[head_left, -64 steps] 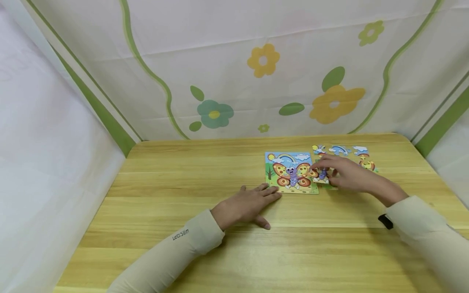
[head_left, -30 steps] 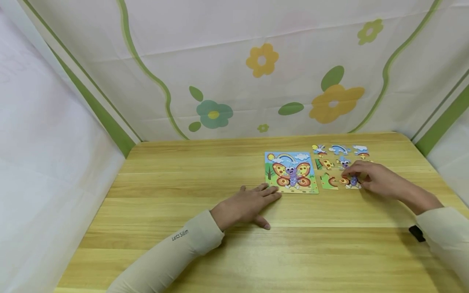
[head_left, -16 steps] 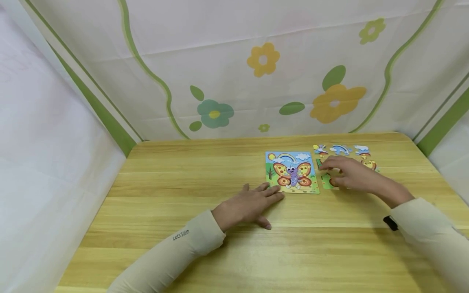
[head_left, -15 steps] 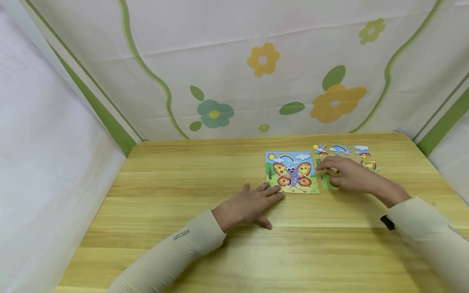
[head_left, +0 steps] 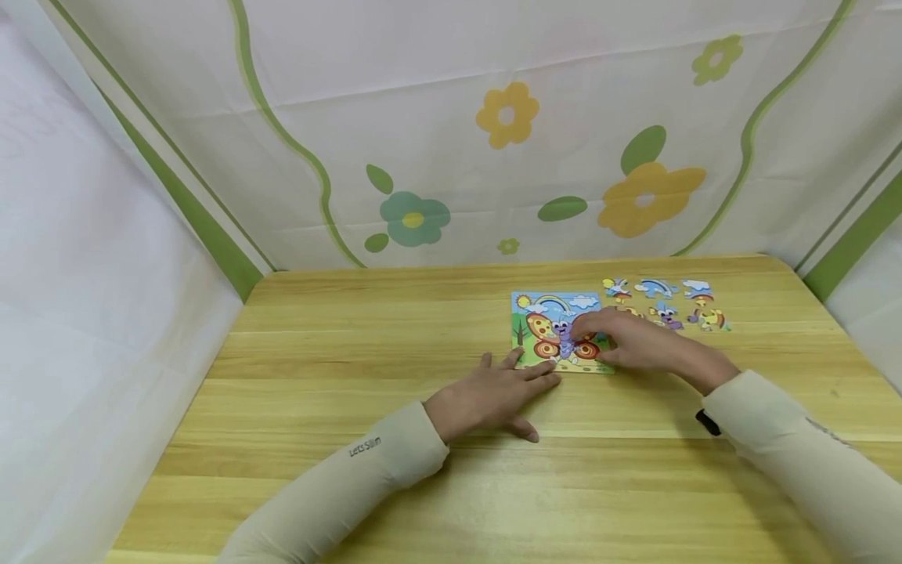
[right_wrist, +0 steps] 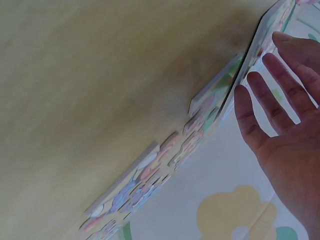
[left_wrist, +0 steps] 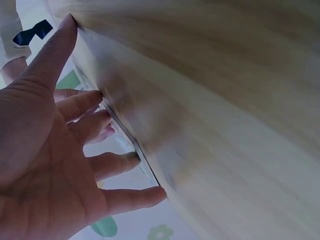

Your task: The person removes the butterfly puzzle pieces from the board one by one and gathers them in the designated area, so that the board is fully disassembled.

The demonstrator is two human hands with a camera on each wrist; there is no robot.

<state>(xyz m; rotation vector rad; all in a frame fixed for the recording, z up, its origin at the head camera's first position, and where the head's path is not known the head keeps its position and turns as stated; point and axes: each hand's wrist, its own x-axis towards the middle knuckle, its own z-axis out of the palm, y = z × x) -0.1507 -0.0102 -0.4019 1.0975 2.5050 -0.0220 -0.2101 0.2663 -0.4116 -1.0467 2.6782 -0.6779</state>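
A square butterfly puzzle board (head_left: 539,348) lies flat on the table. My left hand (head_left: 496,395) rests palm-down with fingers spread, fingertips at the board's lower-left edge; the left wrist view shows several fingertips along that edge (left_wrist: 150,175). Over the board's right half is my right hand (head_left: 637,341), covering part of the butterfly's right wing. Its fingers (right_wrist: 250,120) look loosely extended in the right wrist view, and no piece shows between them. Just right of the board, loose puzzle pieces (head_left: 655,288) lie in rows, the lower ones hidden behind the right hand in the head view.
The wooden table (head_left: 338,337) reaches back to a white curtain (head_left: 437,94) with printed flowers. In the right wrist view, a green-patterned piece (right_wrist: 222,82) lies close beside the board, and a purple-and-red piece (right_wrist: 127,185) lies farther along.
My right hand went from over the board's side to the loose pieces, straightened them, then moved left onto the board. The pieces now sit in neater rows. My left hand shifted slightly right.
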